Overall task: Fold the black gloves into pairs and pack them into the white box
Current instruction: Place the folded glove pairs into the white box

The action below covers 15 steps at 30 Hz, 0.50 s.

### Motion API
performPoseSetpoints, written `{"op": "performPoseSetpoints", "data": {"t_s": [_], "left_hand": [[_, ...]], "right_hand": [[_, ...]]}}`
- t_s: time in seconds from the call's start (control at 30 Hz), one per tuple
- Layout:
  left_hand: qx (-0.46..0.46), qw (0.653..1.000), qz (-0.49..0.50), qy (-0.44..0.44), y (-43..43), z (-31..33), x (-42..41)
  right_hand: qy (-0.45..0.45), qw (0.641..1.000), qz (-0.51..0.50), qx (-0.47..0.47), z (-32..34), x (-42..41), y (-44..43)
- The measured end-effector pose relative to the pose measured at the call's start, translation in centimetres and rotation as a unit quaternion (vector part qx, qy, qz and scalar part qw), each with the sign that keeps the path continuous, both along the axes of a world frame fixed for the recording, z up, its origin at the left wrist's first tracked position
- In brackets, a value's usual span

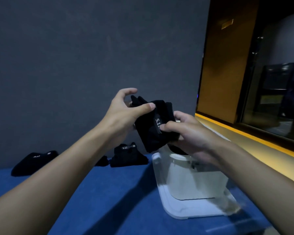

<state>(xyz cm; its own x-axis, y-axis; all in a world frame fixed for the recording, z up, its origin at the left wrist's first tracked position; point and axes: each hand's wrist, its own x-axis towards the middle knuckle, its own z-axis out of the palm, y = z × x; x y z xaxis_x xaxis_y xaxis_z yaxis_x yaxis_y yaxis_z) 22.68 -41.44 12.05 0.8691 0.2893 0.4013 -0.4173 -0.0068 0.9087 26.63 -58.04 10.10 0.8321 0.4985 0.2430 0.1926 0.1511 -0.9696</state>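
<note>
Both hands hold a bundle of black gloves [155, 122] with white "5.11" lettering in the air, just above the far left corner of the white box [161, 180]. My left hand [126, 112] pinches its upper left edge with thumb and fingers. My right hand [188, 133] grips its lower right side, thumb on top. Something black shows inside the box [176, 149] below the bundle. Two more black gloves lie on the blue surface: one [128, 156] behind my left forearm, another [34, 162] farther left.
The blue tabletop [98, 200] meets a dark grey wall [75, 65] at the back. A yellow-lit ledge [253, 141] and a glass window run along the right side, close to the box.
</note>
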Motion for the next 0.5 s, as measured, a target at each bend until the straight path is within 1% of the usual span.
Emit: {"op": "performPoseSetpoints", "data": {"t_s": [0.1, 0.23, 0.5], "left_hand": [[0.031, 0.999, -0.028, 0.015, -1.4, 0.6, 1.2], [0.068, 0.995, -0.063, 0.033, -3.6, 0.9, 2.6], [0.100, 0.990, -0.091, 0.039, -5.4, 0.9, 5.3]], "right_hand": [[0.004, 1.000, -0.008, 0.004, 1.1, 0.9, -2.2], [-0.011, 0.999, -0.044, -0.020, 2.0, 2.6, -4.3], [-0.013, 0.996, -0.071, -0.058, 2.6, 4.7, -6.9]]}}
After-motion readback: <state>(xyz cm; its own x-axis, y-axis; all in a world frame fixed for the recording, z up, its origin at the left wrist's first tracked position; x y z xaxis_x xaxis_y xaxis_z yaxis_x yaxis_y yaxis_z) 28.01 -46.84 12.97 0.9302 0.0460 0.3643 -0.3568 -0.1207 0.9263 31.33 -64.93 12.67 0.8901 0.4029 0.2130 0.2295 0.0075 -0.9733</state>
